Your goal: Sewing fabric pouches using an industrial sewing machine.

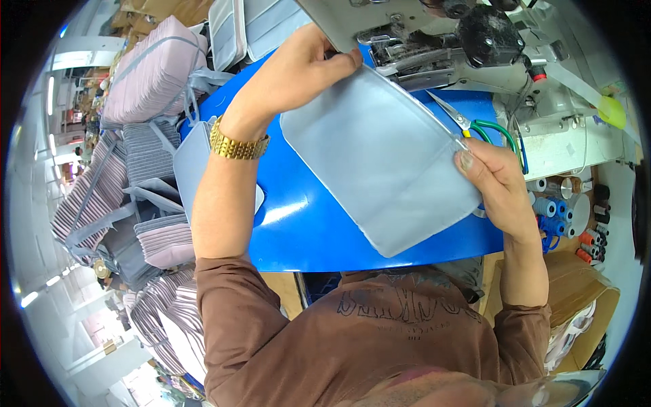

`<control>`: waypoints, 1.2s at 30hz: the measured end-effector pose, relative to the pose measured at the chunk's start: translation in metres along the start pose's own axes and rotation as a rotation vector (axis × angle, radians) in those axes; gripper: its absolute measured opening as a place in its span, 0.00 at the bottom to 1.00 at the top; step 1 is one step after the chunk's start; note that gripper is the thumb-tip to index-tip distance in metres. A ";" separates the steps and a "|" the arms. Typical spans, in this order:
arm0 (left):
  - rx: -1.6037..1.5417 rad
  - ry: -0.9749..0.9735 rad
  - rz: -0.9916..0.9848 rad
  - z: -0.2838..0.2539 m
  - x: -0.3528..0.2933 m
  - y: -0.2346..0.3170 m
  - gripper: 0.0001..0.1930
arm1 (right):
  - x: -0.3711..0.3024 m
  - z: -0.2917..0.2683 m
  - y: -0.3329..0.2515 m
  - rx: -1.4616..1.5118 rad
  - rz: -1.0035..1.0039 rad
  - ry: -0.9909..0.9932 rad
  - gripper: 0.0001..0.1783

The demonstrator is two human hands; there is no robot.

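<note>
A light grey-blue fabric panel (380,163) with rounded corners and a seamed edge is stretched between my hands over the blue tabletop (305,217). Near the sewing machine (447,47), my left hand (319,68) is closed on the panel's far upper corner, its fingertips partly hidden. My right hand (498,176) pinches the right end of the seamed edge, thumb on top. Green-handled scissors (468,123) lie just beyond that hand, blades partly open. A gold watch (239,142) circles my left wrist.
Tied stacks of pinkish (152,71) and grey fabric pieces (150,154) crowd the left side. More grey-blue panels (193,166) lie at the table's left edge. Thread spools (556,210) stand at right, above an open cardboard box (576,292).
</note>
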State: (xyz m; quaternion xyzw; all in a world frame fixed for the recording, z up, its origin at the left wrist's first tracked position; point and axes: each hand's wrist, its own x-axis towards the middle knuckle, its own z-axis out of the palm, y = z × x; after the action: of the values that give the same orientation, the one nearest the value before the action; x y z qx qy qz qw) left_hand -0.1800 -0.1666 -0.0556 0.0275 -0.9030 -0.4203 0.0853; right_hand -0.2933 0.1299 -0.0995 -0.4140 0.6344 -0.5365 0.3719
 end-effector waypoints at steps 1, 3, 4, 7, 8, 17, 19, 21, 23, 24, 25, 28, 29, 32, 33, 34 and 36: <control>0.001 -0.010 0.000 0.001 0.004 -0.002 0.14 | 0.000 0.003 0.003 0.054 0.009 0.015 0.15; 0.159 0.135 0.153 0.001 0.014 -0.008 0.14 | 0.003 0.018 0.003 0.164 0.021 0.082 0.15; 0.388 0.104 0.155 -0.007 0.021 -0.013 0.11 | 0.004 0.026 0.003 0.266 0.030 0.145 0.15; 0.368 -0.008 0.227 -0.011 0.033 -0.018 0.18 | 0.006 0.041 0.007 0.405 0.039 0.152 0.15; 0.365 -0.014 0.236 -0.011 0.035 -0.020 0.18 | 0.006 0.044 0.006 0.395 0.035 0.173 0.15; 0.269 0.198 0.526 -0.018 0.037 -0.060 0.20 | 0.038 0.061 0.000 0.330 -0.083 0.204 0.16; 0.309 0.289 0.405 -0.014 0.029 -0.054 0.19 | 0.045 0.059 -0.003 0.346 -0.067 0.170 0.16; 0.351 0.380 0.282 -0.009 0.018 -0.045 0.18 | 0.054 0.063 -0.006 0.363 -0.054 0.134 0.16; 0.388 0.464 0.161 0.000 0.007 -0.033 0.17 | 0.061 0.070 -0.006 0.423 -0.001 0.219 0.15; 0.404 0.504 0.100 0.005 0.001 -0.028 0.16 | 0.062 0.067 -0.006 0.422 0.001 0.219 0.15; 0.425 0.544 0.038 0.009 -0.006 -0.021 0.16 | 0.064 0.064 -0.007 0.329 -0.023 0.194 0.14; 0.358 0.528 0.154 0.048 -0.045 -0.004 0.21 | 0.065 0.059 -0.002 0.240 -0.060 0.171 0.14; 0.459 0.498 0.247 0.060 -0.055 0.004 0.24 | 0.068 0.059 -0.001 0.247 -0.081 0.158 0.14; 0.633 0.419 0.339 0.065 -0.061 0.001 0.31 | 0.066 0.056 -0.009 0.265 -0.098 0.127 0.14; 0.705 0.369 0.347 0.065 -0.064 -0.001 0.34 | 0.063 0.058 -0.008 0.266 -0.093 0.120 0.14; 0.662 0.398 0.340 0.067 -0.062 0.001 0.34 | 0.064 0.057 -0.007 0.252 -0.094 0.122 0.14; 0.721 0.400 0.366 0.062 -0.062 0.004 0.32 | 0.066 0.057 -0.007 0.243 -0.098 0.126 0.13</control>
State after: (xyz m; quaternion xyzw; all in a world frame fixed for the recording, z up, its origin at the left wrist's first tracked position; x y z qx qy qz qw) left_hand -0.1304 -0.1098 -0.0998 -0.0239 -0.9474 -0.0433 0.3162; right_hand -0.2656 0.0476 -0.1031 -0.3621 0.5659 -0.6517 0.3519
